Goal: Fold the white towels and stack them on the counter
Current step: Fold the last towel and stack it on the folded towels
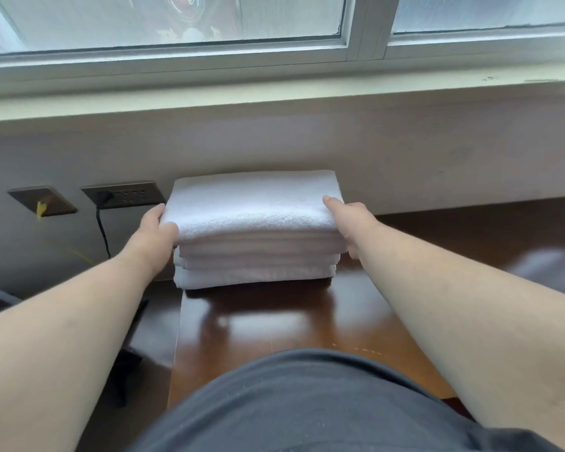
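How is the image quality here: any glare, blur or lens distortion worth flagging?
Head view: window light leaves bright glare patches on the glossy wooden counter; the window sill bows from wide-angle distortion; the far right of the counter is smeared; the towel stack and both the left hand and right hand stay fairly sharp.
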Demonstrator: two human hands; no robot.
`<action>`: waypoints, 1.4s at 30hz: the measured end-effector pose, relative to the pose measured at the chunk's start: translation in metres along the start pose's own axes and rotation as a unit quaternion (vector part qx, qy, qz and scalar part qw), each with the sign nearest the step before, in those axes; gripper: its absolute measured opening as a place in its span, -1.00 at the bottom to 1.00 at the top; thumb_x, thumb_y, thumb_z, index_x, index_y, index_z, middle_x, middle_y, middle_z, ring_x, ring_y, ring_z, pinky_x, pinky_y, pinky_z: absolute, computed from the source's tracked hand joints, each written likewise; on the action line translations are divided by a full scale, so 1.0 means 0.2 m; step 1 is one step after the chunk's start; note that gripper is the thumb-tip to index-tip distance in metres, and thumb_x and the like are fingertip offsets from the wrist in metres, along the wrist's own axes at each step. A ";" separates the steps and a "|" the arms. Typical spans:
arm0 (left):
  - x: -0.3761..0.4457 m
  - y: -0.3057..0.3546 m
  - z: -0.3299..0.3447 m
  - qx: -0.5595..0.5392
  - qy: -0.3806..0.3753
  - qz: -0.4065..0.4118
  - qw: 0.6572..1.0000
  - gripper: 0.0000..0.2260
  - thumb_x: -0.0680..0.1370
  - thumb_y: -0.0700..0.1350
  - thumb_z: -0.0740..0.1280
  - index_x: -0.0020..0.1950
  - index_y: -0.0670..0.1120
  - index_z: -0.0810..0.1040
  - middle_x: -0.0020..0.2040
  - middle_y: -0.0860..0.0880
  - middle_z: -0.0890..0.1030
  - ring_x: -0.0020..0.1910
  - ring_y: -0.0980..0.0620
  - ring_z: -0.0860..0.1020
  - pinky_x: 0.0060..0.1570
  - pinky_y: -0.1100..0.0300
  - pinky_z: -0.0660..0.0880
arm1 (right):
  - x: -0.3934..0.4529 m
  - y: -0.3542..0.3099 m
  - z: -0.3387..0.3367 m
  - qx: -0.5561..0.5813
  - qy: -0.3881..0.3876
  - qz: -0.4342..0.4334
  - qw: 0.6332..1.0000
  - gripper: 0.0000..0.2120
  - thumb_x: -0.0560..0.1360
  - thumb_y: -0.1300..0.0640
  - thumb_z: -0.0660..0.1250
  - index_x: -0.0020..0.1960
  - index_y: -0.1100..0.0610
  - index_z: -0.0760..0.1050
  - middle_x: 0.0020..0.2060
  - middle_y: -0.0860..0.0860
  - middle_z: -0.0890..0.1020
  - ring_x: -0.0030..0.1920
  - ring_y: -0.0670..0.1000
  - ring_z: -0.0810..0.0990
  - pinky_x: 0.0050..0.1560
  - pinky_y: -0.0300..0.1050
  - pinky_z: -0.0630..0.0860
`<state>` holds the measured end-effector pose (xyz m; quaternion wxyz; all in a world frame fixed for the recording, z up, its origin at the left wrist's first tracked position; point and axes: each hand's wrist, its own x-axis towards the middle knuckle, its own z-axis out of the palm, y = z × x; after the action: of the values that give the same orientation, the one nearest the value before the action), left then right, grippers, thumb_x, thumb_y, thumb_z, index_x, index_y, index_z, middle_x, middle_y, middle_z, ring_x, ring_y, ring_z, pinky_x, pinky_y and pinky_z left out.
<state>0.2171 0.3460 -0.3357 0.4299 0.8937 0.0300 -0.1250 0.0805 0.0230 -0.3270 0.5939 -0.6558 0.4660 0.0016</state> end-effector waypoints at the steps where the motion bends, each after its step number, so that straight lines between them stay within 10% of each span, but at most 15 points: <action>1: 0.03 0.01 0.00 -0.073 0.022 -0.037 0.996 -0.31 0.40 0.10 0.19 0.54 0.10 0.18 0.37 0.00 0.41 0.27 -0.14 0.43 0.27 0.02 0.33 | 0.01 0.00 0.01 0.007 -0.004 0.014 1.000 -0.23 0.37 -0.33 0.34 0.45 -0.03 0.21 0.21 0.00 0.42 0.16 0.14 0.43 0.08 0.04 0.41; 4: 0.04 -0.01 0.01 -0.072 0.008 -0.044 0.996 -0.39 0.41 0.28 0.25 0.39 0.01 0.44 0.24 -0.03 0.56 0.10 -0.08 0.56 0.07 0.03 0.52 | 0.04 0.05 0.04 0.022 -0.017 0.019 0.999 -0.12 0.40 -0.31 0.38 0.56 -0.05 0.10 0.44 0.02 0.35 0.35 0.22 0.41 0.19 0.14 0.46; 7: 0.02 -0.02 0.02 -0.045 0.007 0.014 0.999 -0.72 0.45 0.22 0.31 -0.05 0.07 0.63 -0.13 0.07 0.66 -0.24 0.10 0.59 -0.31 0.24 0.40 | 0.07 0.08 0.06 0.021 -0.020 -0.029 0.999 -0.41 0.46 -0.25 0.32 0.42 -0.06 0.36 0.27 0.01 0.53 0.18 0.19 0.55 0.18 0.22 0.53; 11: 0.07 -0.06 0.00 -0.063 0.021 0.030 0.997 -0.60 0.39 0.32 0.31 -0.03 0.03 0.62 -0.17 0.05 0.66 -0.40 0.20 0.60 -0.40 0.24 0.45 | 0.10 0.06 0.05 0.009 -0.027 -0.067 0.997 -0.48 0.46 -0.23 0.26 0.38 -0.10 0.42 0.17 -0.03 0.59 0.10 0.13 0.59 0.15 0.16 0.56; 17: 0.16 -0.09 0.03 -0.240 0.040 -0.137 0.960 -0.43 0.42 0.43 0.06 0.09 0.08 0.61 -0.07 0.02 0.70 0.00 -0.07 0.63 0.13 -0.01 0.50 | 0.11 0.05 0.06 0.034 -0.030 -0.060 0.997 -0.45 0.41 -0.26 0.30 0.37 -0.14 0.44 0.15 -0.08 0.62 0.11 0.07 0.61 0.18 0.14 0.55; 20: 0.17 -0.18 0.08 -0.218 -0.054 -0.221 0.949 -0.49 0.52 0.35 0.07 0.22 0.04 0.52 0.00 -0.04 0.64 -0.05 -0.08 0.59 -0.03 0.08 0.49 | 0.08 0.05 0.07 0.061 -0.030 -0.037 0.997 -0.41 0.33 -0.34 0.33 0.33 -0.21 0.46 0.14 -0.18 0.60 0.11 -0.03 0.58 0.07 0.04 0.53; 23: 0.13 -0.27 0.15 -0.170 -0.149 -0.203 0.953 -0.73 0.57 0.04 0.12 0.06 0.00 0.57 -0.03 -0.03 0.63 -0.21 0.00 0.56 -0.22 0.15 0.47 | 0.08 0.07 0.07 0.072 -0.029 -0.037 0.996 -0.40 0.28 -0.35 0.36 0.29 -0.20 0.49 0.13 -0.22 0.61 0.14 -0.08 0.57 0.10 -0.02 0.47; 32: 0.10 -0.29 0.16 -0.107 -0.210 -0.195 0.952 -0.68 0.54 0.06 0.19 0.20 -0.01 0.58 0.12 -0.03 0.65 0.13 -0.11 0.58 0.20 -0.01 0.45 | 0.11 0.08 0.01 0.040 -0.013 -0.053 0.998 -0.46 0.39 -0.28 0.33 0.34 -0.17 0.49 0.16 -0.18 0.61 0.19 -0.01 0.57 0.17 -0.02 0.49; 37: 0.18 -0.07 -0.03 -0.232 0.062 -0.172 0.955 -0.61 0.55 0.13 0.14 0.28 0.01 0.52 0.14 -0.04 0.60 0.03 -0.03 0.53 0.26 0.03 0.40 | 0.05 0.02 0.01 -0.060 0.089 -0.126 0.986 -0.41 0.51 -0.13 0.23 0.52 -0.06 0.27 0.42 -0.08 0.42 0.36 0.05 0.45 0.36 0.01 0.38; 40: 0.11 0.15 -0.05 -0.163 0.244 0.024 0.956 -0.66 0.48 0.14 0.08 0.05 0.05 0.56 0.03 0.08 0.65 -0.15 0.27 0.48 -0.06 0.50 0.32 | 0.00 -0.08 0.04 -0.168 0.186 -0.322 0.913 -0.47 0.54 0.11 0.18 0.51 0.05 0.30 0.46 0.00 0.37 0.44 0.01 0.34 0.44 0.00 0.29; 42: 0.01 0.29 0.02 -0.059 0.206 0.163 0.963 -0.72 0.51 0.13 0.08 0.02 0.11 0.54 -0.02 0.14 0.60 -0.09 0.24 0.48 -0.08 0.45 0.33 | -0.02 -0.15 0.12 -0.272 0.121 -0.415 0.860 -0.50 0.56 0.18 0.16 0.50 0.09 0.33 0.46 0.03 0.38 0.48 0.02 0.27 0.49 -0.01 0.20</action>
<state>0.2270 0.3055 -0.2938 0.4806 0.8662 -0.0208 0.1353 0.1095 0.0396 -0.3074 0.2769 -0.9190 0.1993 -0.1978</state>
